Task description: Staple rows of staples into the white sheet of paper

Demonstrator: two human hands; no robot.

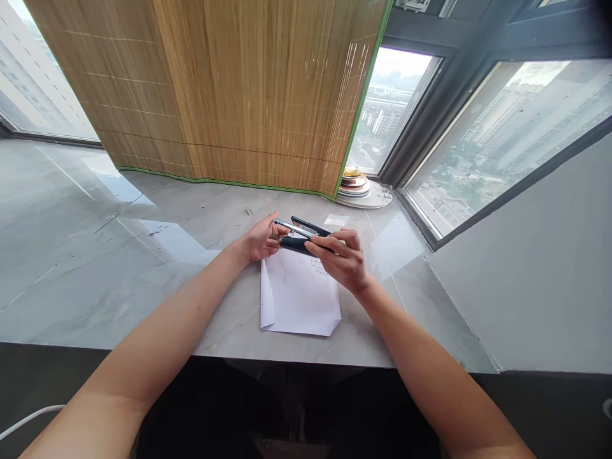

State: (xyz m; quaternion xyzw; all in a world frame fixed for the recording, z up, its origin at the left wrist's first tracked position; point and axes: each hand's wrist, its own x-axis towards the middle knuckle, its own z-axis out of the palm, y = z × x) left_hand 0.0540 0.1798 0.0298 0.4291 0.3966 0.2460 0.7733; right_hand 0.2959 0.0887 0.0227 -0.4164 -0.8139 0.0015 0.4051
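A dark stapler (306, 233) with its top hinged open is held above a sheet of white paper (297, 293) with folded edges, lying on the grey marble sill (95, 268). My right hand (345, 260) grips the stapler's body from the right, fingers wrapped over it. At the stapler's left end my left hand (262, 239) pinches its fingers at the shiny metal staple rail; what the fingertips hold is too small to see.
A bamboo blind (229, 95) with a green edge hangs behind the sill. A stack of small dishes (356, 182) sits on a white plate in the window corner. Windows stand left and right. A grey wall panel (540, 268) rises at the right.
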